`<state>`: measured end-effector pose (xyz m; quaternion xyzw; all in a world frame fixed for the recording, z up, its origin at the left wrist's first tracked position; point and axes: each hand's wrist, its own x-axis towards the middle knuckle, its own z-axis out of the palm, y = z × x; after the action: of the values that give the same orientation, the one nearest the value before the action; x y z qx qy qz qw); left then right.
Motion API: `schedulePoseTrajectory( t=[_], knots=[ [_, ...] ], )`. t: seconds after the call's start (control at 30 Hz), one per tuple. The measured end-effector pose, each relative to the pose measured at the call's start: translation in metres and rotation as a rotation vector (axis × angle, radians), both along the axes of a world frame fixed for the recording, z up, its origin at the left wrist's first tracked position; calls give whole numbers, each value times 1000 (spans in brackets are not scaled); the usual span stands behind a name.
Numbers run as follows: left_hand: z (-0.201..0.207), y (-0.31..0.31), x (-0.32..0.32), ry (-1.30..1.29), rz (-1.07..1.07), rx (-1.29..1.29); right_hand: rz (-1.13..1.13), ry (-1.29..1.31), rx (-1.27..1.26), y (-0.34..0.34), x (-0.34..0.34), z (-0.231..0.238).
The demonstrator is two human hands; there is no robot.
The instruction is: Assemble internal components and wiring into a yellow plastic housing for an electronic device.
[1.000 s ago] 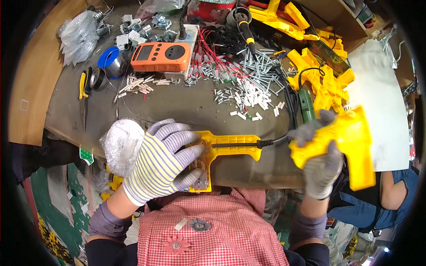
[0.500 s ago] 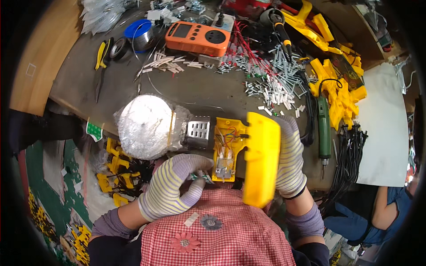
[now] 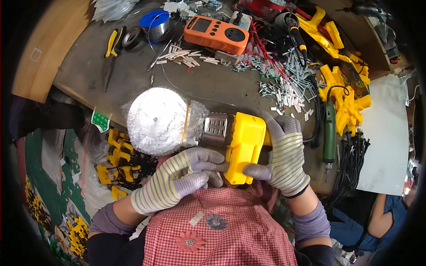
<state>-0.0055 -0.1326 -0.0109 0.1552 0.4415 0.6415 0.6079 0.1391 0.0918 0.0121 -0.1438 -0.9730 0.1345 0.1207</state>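
In front of me lies a tool with a yellow plastic housing (image 3: 246, 144), a slotted metal sleeve (image 3: 216, 128) and a round plate in silvery bubble wrap (image 3: 156, 119). The yellow cover sits over the handle, hiding the wires and parts inside. My right hand (image 3: 284, 155), in a striped glove, grips the cover from the right, thumb on its lower edge and fingers near the upper end. My left hand (image 3: 182, 177), gloved alike, has its fingers curled against the housing's lower left edge. Part of that grip is hidden.
An orange meter (image 3: 216, 34), solder spool (image 3: 155, 26), pliers (image 3: 111, 55) and tape roll (image 3: 132, 37) lie at the back. Screws and white sleeves (image 3: 284, 91) are scattered right of centre. A green screwdriver (image 3: 329, 135), black cords (image 3: 350, 164) and yellow housings (image 3: 341, 95) lie rightward.
My right hand has brought the yellow cover left and turned it onto the open handle, covering the wiring. My left fingers have moved up against the housing. The whole view has shifted slightly.
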Motion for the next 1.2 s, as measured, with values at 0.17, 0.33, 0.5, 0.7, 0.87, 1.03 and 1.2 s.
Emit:
schedulePoseTrajectory(
  t=[0.17,0.33,0.5,0.7,0.87,1.03,1.2],
  knots=[
    [25,16,-21,1010,-45,124,12,-57,-1,3,2,-2],
    [35,74,-19,1895,-275,300,23,-133,-46,8,0,-7],
    [22,83,-25,1911,-385,193,58,-18,-139,32,-1,-3],
    [27,90,-18,1965,-429,199,-199,37,94,45,-8,-34],
    [31,88,-18,1934,-525,142,-269,68,57,38,4,-28],
    [54,93,-21,1908,-620,75,-348,311,5,109,38,-13],
    [59,139,-39,1874,-363,219,-506,8,82,159,2,-10]
  ],
)
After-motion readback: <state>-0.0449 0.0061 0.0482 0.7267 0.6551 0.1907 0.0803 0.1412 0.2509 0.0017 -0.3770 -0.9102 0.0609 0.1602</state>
